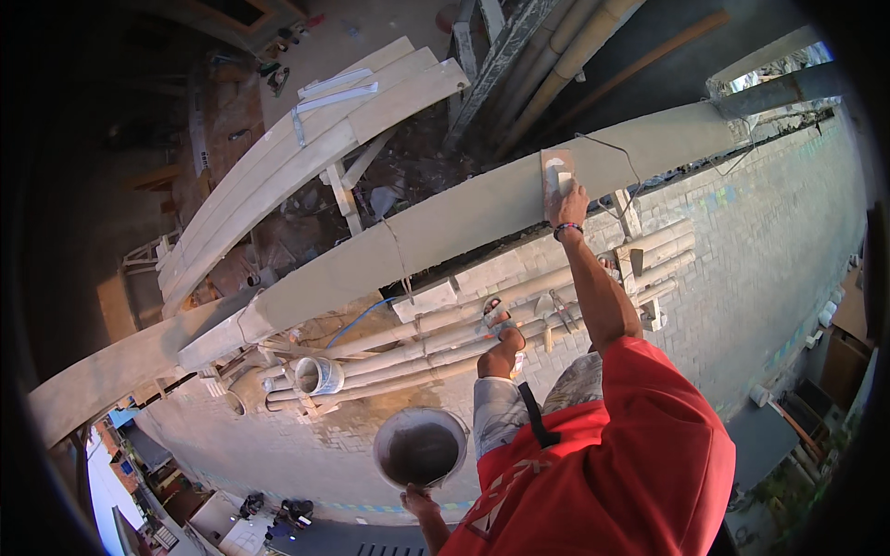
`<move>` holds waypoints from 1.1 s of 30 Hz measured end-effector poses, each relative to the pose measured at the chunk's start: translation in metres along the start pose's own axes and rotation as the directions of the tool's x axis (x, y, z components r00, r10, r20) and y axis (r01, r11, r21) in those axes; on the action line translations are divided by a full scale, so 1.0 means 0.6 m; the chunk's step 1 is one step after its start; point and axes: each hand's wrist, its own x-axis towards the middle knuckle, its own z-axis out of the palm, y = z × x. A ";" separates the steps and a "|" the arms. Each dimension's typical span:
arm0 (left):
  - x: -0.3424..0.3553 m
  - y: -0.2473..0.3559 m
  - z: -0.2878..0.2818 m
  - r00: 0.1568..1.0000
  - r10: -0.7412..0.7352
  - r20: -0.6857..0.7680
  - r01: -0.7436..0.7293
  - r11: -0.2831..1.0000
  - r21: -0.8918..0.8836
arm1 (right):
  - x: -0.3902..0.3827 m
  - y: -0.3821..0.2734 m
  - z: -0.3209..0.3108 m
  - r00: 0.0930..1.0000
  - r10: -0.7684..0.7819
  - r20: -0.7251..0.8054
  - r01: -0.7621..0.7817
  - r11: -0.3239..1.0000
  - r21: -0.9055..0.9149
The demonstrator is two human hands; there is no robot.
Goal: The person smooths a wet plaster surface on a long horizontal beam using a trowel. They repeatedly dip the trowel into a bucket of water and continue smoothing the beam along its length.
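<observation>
My right hand is closed round the handle of a plastering float. The float lies against the smooth grey face of a long concrete beam, and pale mortar shows on it. Low in the view, my left hand grips the near edge of a round bucket. Dark grey wet mortar sits inside that bucket. Some fingers of my left hand are hidden by the bucket. My sandalled foot rests on the bamboo poles below the beam.
Bamboo poles form a scaffold under me, high above a paved ground. A white bucket and a trowel rest on the poles. Thin wires loop round the beam. Stacked boards stand beyond it.
</observation>
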 end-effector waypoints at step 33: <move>-0.009 0.072 0.027 0.997 -0.073 0.037 0.080 0.970 -0.230 | 0.006 -0.037 -0.075 0.999 0.008 -0.043 -0.002 0.989 0.150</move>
